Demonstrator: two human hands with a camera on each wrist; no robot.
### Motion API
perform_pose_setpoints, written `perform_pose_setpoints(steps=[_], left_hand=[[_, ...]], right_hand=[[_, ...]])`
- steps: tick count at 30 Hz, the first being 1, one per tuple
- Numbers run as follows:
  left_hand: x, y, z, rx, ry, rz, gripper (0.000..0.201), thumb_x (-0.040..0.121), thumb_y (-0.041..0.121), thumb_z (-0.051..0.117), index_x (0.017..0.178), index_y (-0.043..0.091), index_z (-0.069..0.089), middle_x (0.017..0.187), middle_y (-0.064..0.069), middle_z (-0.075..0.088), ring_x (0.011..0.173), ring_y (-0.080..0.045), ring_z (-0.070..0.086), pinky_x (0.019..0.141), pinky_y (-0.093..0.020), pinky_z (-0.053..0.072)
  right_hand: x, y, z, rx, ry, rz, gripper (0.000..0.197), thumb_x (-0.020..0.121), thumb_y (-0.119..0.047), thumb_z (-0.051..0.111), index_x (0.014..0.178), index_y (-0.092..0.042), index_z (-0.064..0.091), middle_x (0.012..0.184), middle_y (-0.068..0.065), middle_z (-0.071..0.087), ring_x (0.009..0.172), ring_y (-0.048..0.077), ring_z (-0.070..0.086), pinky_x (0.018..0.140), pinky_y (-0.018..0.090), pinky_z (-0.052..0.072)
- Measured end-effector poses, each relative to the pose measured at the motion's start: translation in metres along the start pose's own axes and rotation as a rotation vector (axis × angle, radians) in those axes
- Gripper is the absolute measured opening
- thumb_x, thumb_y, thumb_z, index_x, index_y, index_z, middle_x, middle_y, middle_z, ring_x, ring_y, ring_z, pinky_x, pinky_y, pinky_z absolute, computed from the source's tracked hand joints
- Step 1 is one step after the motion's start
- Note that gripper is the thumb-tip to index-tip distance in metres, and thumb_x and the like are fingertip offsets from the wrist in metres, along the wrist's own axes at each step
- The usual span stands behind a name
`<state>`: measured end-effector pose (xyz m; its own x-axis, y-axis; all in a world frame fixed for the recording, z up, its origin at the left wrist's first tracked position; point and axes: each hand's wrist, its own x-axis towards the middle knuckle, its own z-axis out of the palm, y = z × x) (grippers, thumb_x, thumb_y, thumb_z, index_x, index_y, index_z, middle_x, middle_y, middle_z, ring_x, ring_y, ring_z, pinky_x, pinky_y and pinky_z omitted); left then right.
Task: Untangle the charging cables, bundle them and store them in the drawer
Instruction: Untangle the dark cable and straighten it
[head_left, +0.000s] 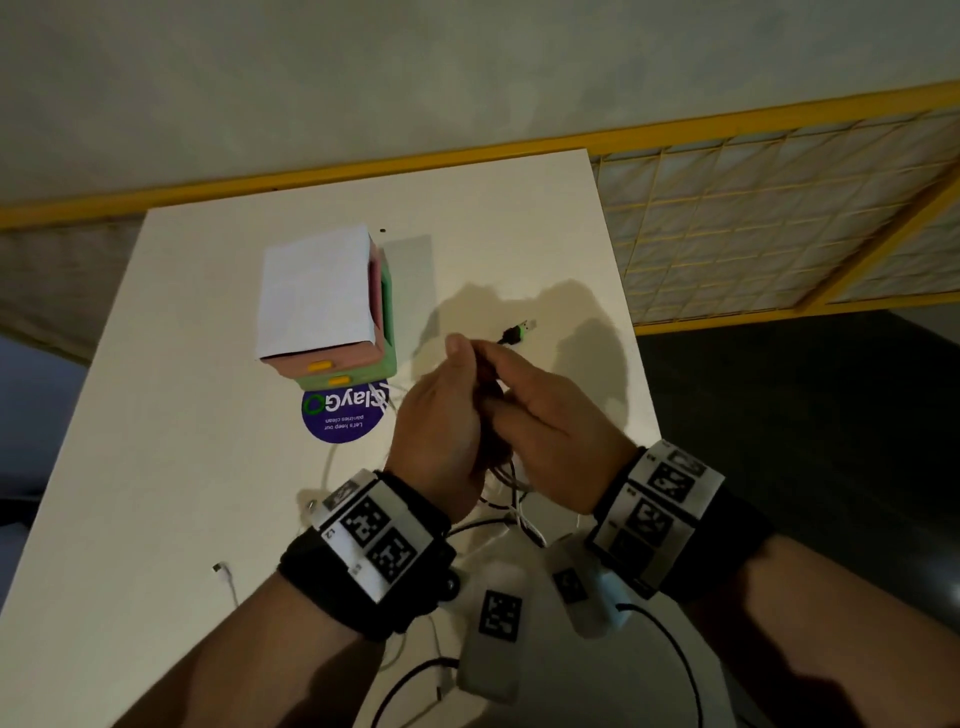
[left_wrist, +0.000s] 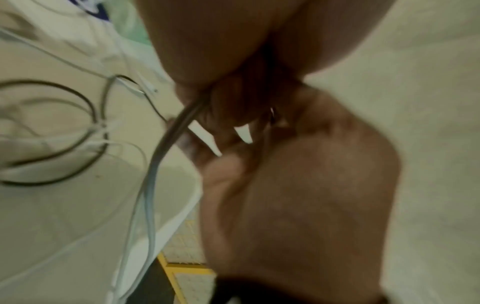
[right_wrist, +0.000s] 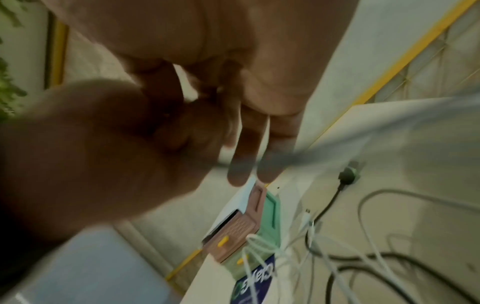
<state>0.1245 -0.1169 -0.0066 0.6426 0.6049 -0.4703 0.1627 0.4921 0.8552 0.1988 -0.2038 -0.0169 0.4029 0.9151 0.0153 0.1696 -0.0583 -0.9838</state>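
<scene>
Both hands meet above the middle of the white table (head_left: 182, 467). My left hand (head_left: 441, 415) grips a black cable together with pale strands; they hang from its fingers (left_wrist: 155, 164) down to the table. My right hand (head_left: 550, 415) pinches the same black cable, and its USB plug (head_left: 519, 332) with a green housing sticks out past the fingers. More white cables (right_wrist: 259, 246) and a black cable (right_wrist: 363, 261) lie tangled on the table below. The small drawer unit (head_left: 322, 301) stands to the left with its pink and green drawers pushed in.
A round purple sticker (head_left: 337, 415) lies in front of the drawer unit. A loose white cable end (head_left: 221, 568) rests near the table's front left. White tagged devices (head_left: 496, 623) and a black lead (head_left: 415, 670) hang below my wrists. A yellow grid partition (head_left: 779, 208) stands right of the table.
</scene>
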Motion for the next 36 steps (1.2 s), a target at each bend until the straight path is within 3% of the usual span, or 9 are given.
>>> perform_pose_setpoints(steps=[2, 6, 11, 14, 20, 26, 28, 31, 36], left_hand=[[0.000, -0.002, -0.013, -0.030, -0.037, -0.003, 0.044, 0.105, 0.037, 0.038, 0.088, 0.007, 0.065, 0.066, -0.018, 0.053, 0.054, -0.028, 0.051, 0.054, -0.035, 0.042], [0.004, -0.002, -0.039, -0.088, -0.011, 0.089, 0.043, 0.107, 0.025, 0.035, 0.065, 0.014, 0.035, 0.055, 0.000, 0.025, 0.043, -0.012, 0.020, 0.044, -0.022, 0.019], [0.004, 0.010, -0.077, -0.067, -0.026, 0.157, 0.041, 0.105, 0.031, 0.038, 0.069, 0.013, 0.027, 0.054, 0.002, 0.025, 0.043, -0.012, 0.020, 0.044, -0.024, 0.021], [0.000, 0.012, -0.090, -0.108, -0.078, 0.142, 0.042, 0.098, 0.038, 0.047, 0.068, 0.014, 0.029, 0.055, 0.002, 0.026, 0.044, -0.012, 0.019, 0.046, -0.024, 0.018], [0.004, 0.009, -0.098, -0.061, -0.063, 0.126, 0.048, 0.104, 0.033, 0.041, 0.058, 0.021, 0.041, 0.052, 0.004, 0.032, 0.042, -0.012, 0.024, 0.046, -0.024, 0.022], [0.014, 0.022, -0.090, -0.072, -0.008, 0.134, 0.049, 0.107, 0.026, 0.033, 0.059, 0.017, 0.036, 0.052, 0.001, 0.028, 0.041, -0.011, 0.022, 0.044, -0.023, 0.022], [0.016, 0.029, -0.086, -0.089, 0.001, 0.137, 0.044, 0.107, 0.024, 0.035, 0.064, 0.015, 0.034, 0.053, 0.000, 0.026, 0.041, -0.011, 0.021, 0.043, -0.023, 0.020], [0.013, 0.040, -0.076, -0.077, -0.001, 0.186, 0.036, 0.105, 0.015, 0.040, 0.069, 0.014, 0.034, 0.053, 0.001, 0.027, 0.041, -0.011, 0.023, 0.041, -0.022, 0.023], [0.009, 0.052, -0.066, -0.033, -0.013, 0.300, 0.026, 0.091, 0.014, 0.065, 0.081, 0.013, 0.041, 0.056, 0.000, 0.041, 0.045, -0.011, 0.036, 0.043, -0.022, 0.034]], right_hand=[[0.014, -0.002, -0.004, -0.031, 0.018, 0.056, 0.039, 0.095, -0.018, 0.047, 0.132, -0.024, 0.056, 0.116, -0.004, 0.070, 0.098, 0.011, 0.069, 0.088, 0.026, 0.055], [0.068, 0.030, -0.018, -0.160, 0.330, 0.356, 0.021, 0.092, -0.024, 0.053, 0.108, -0.021, 0.068, 0.100, 0.007, 0.072, 0.084, 0.022, 0.071, 0.068, 0.028, 0.051], [0.110, 0.086, -0.016, -0.584, -0.031, 0.762, 0.073, 0.091, -0.010, 0.048, 0.153, -0.038, 0.021, 0.150, 0.010, 0.043, 0.119, 0.033, 0.057, 0.083, 0.027, 0.048], [0.118, 0.103, -0.005, -0.820, -0.109, 0.704, 0.067, 0.091, -0.013, 0.053, 0.152, -0.024, 0.028, 0.146, 0.020, 0.040, 0.125, 0.038, 0.051, 0.099, 0.034, 0.043], [0.116, 0.095, 0.006, -0.999, 0.015, 0.557, 0.029, 0.082, -0.007, 0.059, 0.110, -0.004, 0.068, 0.113, 0.019, 0.068, 0.108, 0.037, 0.061, 0.092, 0.036, 0.050], [0.095, 0.057, 0.008, -0.674, 0.429, 0.290, 0.022, 0.084, -0.024, 0.068, 0.105, -0.017, 0.075, 0.095, 0.002, 0.075, 0.091, 0.019, 0.069, 0.086, 0.018, 0.045], [0.090, 0.038, 0.009, -0.456, 0.526, 0.218, 0.009, 0.082, -0.021, 0.075, 0.091, -0.020, 0.076, 0.081, -0.004, 0.074, 0.077, 0.012, 0.071, 0.085, 0.026, 0.056], [0.084, -0.002, 0.011, 0.061, 0.557, 0.158, 0.018, 0.080, 0.002, 0.074, 0.078, -0.011, 0.061, 0.074, 0.014, 0.072, 0.070, 0.029, 0.075, 0.072, 0.047, 0.062], [0.064, -0.053, 0.024, 0.115, 0.431, 0.093, 0.014, 0.079, 0.005, 0.075, 0.083, -0.002, 0.063, 0.065, 0.013, 0.072, 0.063, 0.027, 0.074, 0.062, 0.041, 0.063]])
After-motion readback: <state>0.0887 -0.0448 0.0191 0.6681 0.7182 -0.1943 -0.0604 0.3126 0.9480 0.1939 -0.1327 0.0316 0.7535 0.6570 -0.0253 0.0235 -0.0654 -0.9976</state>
